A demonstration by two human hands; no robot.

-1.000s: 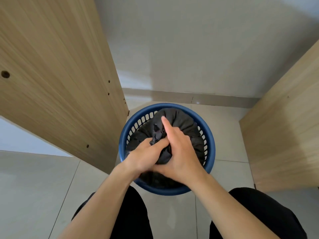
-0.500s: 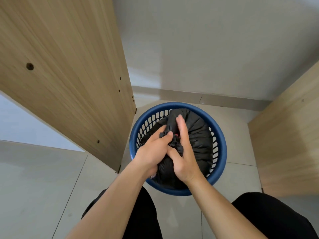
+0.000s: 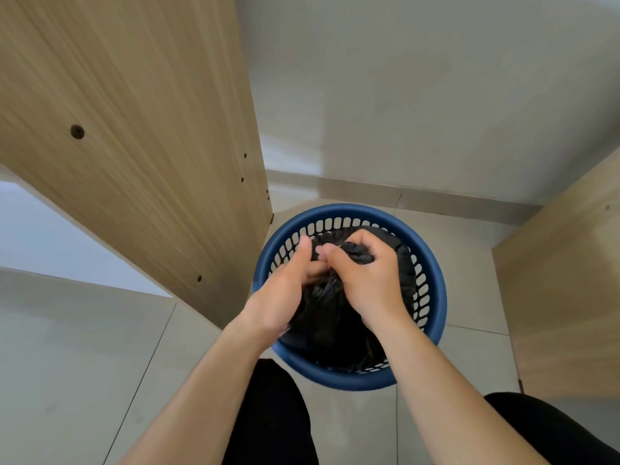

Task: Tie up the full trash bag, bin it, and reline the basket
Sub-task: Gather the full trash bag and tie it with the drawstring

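Pale grey tiled floor point(image 3: 84, 347) with thin grout lines. Plain off-white wall point(image 3: 419, 95) behind, grey skirting strip point(image 3: 362, 189) along its base. Light wood-grain panel point(image 3: 134, 146) left with drilled holes, another wood panel point(image 3: 563, 280) right. Soft, even light.

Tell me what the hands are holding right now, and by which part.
Both hands, left hand and right hand, grip the black trash bag by its gathered top.

Tiled floor point(image 3: 84, 347) — blue basket point(image 3: 432, 317) on it
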